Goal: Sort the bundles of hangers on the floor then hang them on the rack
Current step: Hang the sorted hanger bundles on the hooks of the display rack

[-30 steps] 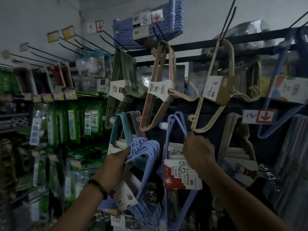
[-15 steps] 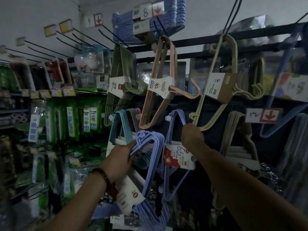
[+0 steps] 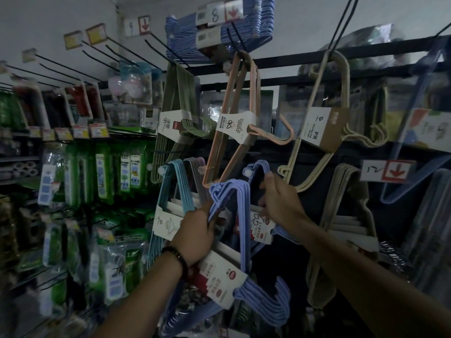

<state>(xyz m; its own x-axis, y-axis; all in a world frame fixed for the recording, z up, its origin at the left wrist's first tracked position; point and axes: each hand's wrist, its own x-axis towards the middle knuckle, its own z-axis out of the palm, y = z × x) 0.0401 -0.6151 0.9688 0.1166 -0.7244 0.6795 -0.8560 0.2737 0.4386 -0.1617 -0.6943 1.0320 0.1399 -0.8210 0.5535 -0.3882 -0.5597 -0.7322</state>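
My left hand (image 3: pixel 195 234) grips a bundle of lilac-blue hangers (image 3: pixel 240 213) with a white and red label, held up in front of the rack. Its upper corner sits just below a peg with a white tip (image 3: pixel 247 171). My right hand (image 3: pixel 280 203) holds the bundle of blue hangers (image 3: pixel 258 168) that hangs on that peg, fingers curled round its right side above the label marked 6.5 (image 3: pixel 260 224). Teal hangers (image 3: pixel 174 181) hang on the peg to the left.
Above hang green (image 3: pixel 181 98), pink (image 3: pixel 240 118) and beige (image 3: pixel 324 113) hanger bundles on black pegs, with dark blue ones (image 3: pixel 244 28) at the top. More beige bundles (image 3: pixel 346 215) hang at the right. Shelves of green packets (image 3: pixel 105 172) fill the left.
My left hand has raised its lilac-blue bundle up and to the right, towards the white-tipped peg. My right hand has moved up along the hanging blue bundle.
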